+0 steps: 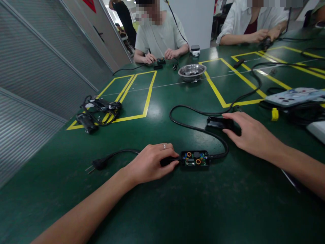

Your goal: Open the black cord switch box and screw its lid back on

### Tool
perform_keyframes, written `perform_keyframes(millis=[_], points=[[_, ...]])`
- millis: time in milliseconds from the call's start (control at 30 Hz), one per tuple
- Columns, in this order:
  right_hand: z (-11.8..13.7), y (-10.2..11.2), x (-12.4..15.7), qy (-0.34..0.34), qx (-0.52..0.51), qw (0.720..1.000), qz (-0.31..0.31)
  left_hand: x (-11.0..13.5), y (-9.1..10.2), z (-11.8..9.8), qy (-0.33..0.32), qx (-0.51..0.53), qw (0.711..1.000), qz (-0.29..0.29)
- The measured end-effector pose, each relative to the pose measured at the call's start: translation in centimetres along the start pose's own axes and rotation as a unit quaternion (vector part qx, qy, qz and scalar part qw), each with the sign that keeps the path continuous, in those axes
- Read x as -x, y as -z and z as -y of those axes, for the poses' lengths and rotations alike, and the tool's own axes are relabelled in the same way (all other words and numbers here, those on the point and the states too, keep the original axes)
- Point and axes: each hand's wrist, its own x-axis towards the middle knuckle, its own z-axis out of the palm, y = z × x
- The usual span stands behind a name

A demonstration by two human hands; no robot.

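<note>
An open black adapter box (195, 158) with its circuit board and copper coils showing lies on the green table (177, 203). My left hand (151, 162) is closed on the black cable (122, 152) right where it enters the box's left end; that cable runs left to a two-pin plug (98, 164). My right hand (250, 134) rests with its fingers on a flat black cover piece (218, 122), apart from the box. A second cable (193, 127) loops from the box's right end toward the back.
A tangle of black parts and cables (98, 112) lies at the left on yellow floor-tape lines. A steel bowl (192, 72) stands mid-table. A grey power strip (294, 96) sits at right. Two other people work at the far edge.
</note>
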Motion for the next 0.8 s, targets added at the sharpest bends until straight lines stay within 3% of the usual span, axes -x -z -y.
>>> perform_keyframes(millis=[200, 333, 467, 600, 800], points=[[1.4, 1.2, 0.3, -0.021, -0.082, 0.992, -0.092, 0.0, -0.1, 0.0, -0.001, 0.002, 1.000, -0.003], [2.2, 1.7, 0.5, -0.059, -0.198, 0.967, -0.148, 0.0, 0.0, -0.1, 0.001, 0.004, 1.000, -0.003], [3.1, 1.8, 0.9, -0.045, -0.286, 0.939, -0.187, 0.0, 0.0, -0.1, 0.003, 0.005, 1.000, -0.004], [4.2, 1.7, 1.7, -0.041, -0.326, 0.933, -0.148, 0.0, 0.0, 0.0, 0.002, 0.008, 1.000, -0.007], [5.2, 1.5, 3.0, 0.032, -0.275, 0.960, -0.039, 0.0, -0.1, 0.0, 0.006, 0.011, 1.000, -0.004]])
